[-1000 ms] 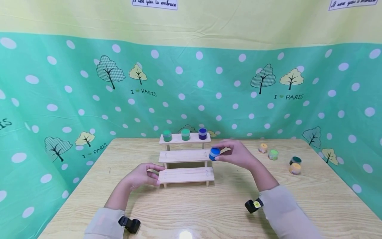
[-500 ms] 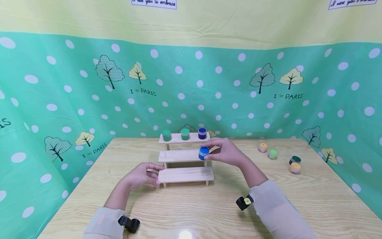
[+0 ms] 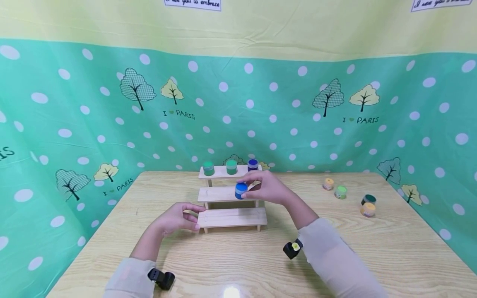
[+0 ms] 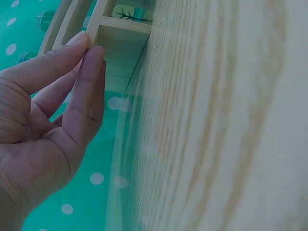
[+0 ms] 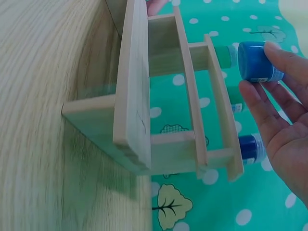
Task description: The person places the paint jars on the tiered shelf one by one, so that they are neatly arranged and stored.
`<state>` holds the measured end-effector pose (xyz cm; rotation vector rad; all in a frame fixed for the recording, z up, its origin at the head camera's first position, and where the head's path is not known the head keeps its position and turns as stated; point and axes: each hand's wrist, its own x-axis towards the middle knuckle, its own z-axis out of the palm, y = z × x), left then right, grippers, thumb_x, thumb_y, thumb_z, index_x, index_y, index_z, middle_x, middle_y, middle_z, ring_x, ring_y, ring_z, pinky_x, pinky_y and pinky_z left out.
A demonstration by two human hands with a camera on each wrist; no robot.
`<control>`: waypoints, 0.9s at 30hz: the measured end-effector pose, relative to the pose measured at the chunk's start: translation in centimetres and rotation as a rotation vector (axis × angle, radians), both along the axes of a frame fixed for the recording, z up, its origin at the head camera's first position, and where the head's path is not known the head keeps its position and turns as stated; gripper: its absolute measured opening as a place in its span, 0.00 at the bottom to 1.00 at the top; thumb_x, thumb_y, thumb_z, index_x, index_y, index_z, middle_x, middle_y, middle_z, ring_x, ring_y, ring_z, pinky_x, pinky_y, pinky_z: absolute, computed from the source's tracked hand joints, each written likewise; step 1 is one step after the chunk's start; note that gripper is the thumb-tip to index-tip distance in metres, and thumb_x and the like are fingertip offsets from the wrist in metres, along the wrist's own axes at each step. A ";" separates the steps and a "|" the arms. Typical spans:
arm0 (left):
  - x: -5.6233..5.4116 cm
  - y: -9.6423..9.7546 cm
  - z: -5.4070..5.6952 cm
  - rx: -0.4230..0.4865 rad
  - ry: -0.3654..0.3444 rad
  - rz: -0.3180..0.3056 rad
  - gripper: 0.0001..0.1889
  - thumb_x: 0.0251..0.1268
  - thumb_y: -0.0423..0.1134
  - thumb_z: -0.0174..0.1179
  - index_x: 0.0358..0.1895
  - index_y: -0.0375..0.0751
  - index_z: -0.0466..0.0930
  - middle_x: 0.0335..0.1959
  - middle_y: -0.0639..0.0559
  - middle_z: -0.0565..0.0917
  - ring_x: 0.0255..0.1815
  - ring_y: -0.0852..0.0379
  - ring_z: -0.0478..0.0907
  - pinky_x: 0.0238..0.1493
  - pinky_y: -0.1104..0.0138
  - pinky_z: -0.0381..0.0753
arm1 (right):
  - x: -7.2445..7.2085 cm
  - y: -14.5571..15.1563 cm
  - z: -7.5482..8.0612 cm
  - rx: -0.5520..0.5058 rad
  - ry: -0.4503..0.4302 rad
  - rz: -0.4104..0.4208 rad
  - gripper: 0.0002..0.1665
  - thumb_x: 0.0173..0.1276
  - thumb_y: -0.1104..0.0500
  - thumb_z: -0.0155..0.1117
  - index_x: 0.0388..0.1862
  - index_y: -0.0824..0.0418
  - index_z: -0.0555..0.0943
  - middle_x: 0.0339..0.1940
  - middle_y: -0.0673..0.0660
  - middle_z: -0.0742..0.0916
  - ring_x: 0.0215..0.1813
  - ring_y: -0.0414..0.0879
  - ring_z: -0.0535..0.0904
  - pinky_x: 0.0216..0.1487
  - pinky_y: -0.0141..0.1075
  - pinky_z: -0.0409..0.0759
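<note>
A three-step wooden rack (image 3: 232,217) stands on the table. My left hand (image 3: 179,219) pinches the left end of its lowest step; the left wrist view shows the thumb and fingertips (image 4: 96,53) meeting at that edge. My right hand (image 3: 269,188) holds a blue paint jar (image 3: 241,191) between thumb and fingers, over the middle step. In the right wrist view the blue jar (image 5: 257,61) is apart from the steps. Along the top step sit a green jar (image 3: 208,168), a second green jar (image 3: 231,167) and a dark blue jar (image 3: 252,164), partly covered by my right hand.
On the right of the table (image 3: 208,265) lie an orange jar (image 3: 328,184), a light green jar (image 3: 340,192), a dark green jar (image 3: 368,200) and another orange jar (image 3: 368,209) close against it. A dotted green curtain (image 3: 249,124) hangs behind the table.
My right hand has carried the blue jar leftward, from beside the middle step's right end to over its right-hand part. The left hand has stayed at the rack.
</note>
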<state>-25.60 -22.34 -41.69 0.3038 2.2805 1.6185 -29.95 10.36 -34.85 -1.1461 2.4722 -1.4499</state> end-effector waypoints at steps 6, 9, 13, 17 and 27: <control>-0.1 0.1 0.0 -0.002 -0.002 0.004 0.31 0.47 0.22 0.72 0.59 0.28 0.76 0.54 0.38 0.75 0.39 0.52 0.80 0.40 0.62 0.84 | -0.5 -1.5 0.2 0.028 0.016 -0.005 0.22 0.58 0.60 0.76 0.53 0.57 0.85 0.50 0.50 0.84 0.47 0.45 0.82 0.44 0.34 0.83; 0.0 0.1 0.0 -0.008 -0.002 0.007 0.31 0.47 0.23 0.72 0.60 0.29 0.76 0.54 0.39 0.75 0.39 0.51 0.80 0.40 0.61 0.84 | -0.7 -2.3 0.3 0.056 0.018 -0.010 0.22 0.58 0.60 0.76 0.53 0.57 0.85 0.48 0.49 0.85 0.46 0.44 0.81 0.44 0.33 0.83; 0.0 0.1 0.0 -0.016 0.003 0.005 0.31 0.47 0.23 0.73 0.60 0.29 0.76 0.54 0.39 0.75 0.40 0.51 0.80 0.40 0.61 0.84 | -0.9 -3.5 0.5 0.089 0.001 -0.019 0.22 0.59 0.61 0.74 0.54 0.59 0.85 0.48 0.50 0.85 0.47 0.44 0.80 0.44 0.33 0.83; 0.0 0.1 0.0 -0.015 0.006 -0.007 0.31 0.48 0.24 0.73 0.60 0.29 0.76 0.56 0.38 0.75 0.41 0.51 0.81 0.41 0.60 0.84 | -1.0 -4.5 0.6 0.102 -0.016 -0.016 0.22 0.60 0.63 0.74 0.54 0.58 0.85 0.47 0.50 0.85 0.48 0.44 0.80 0.45 0.32 0.82; 0.0 0.0 0.1 -0.011 0.006 -0.022 0.31 0.48 0.24 0.72 0.60 0.29 0.76 0.57 0.38 0.74 0.41 0.50 0.81 0.41 0.60 0.84 | -1.2 -6.9 0.2 0.150 0.033 -0.010 0.23 0.61 0.62 0.73 0.56 0.59 0.83 0.48 0.51 0.85 0.48 0.42 0.80 0.44 0.29 0.81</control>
